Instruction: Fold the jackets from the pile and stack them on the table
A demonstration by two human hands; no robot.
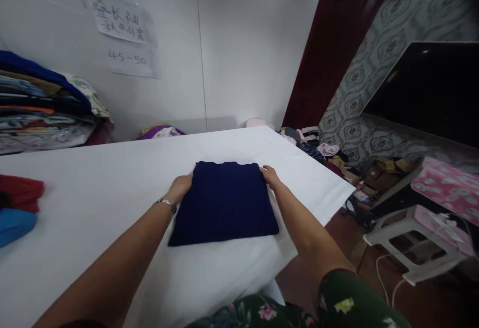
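A dark navy garment (226,203), folded into a neat flat block, lies on the white-covered table (97,193) in front of me. My left hand (182,186) grips its left edge close to the far corner, and a silvery bracelet circles that wrist. At the opposite side, my right hand (269,175) holds the far right corner, thumb on top. The fingers beneath the cloth are partly hidden. Which kind of garment it is cannot be seen from this folded shape.
Folded clothes (41,103) are stacked at the back left. Red cloth (20,193) and blue cloth (17,225) lie at the left edge. Beyond the table's right edge are piled clothes (318,146), cardboard boxes (385,173) and a plastic stool (415,238). Paper signs (127,23) hang on the wall.
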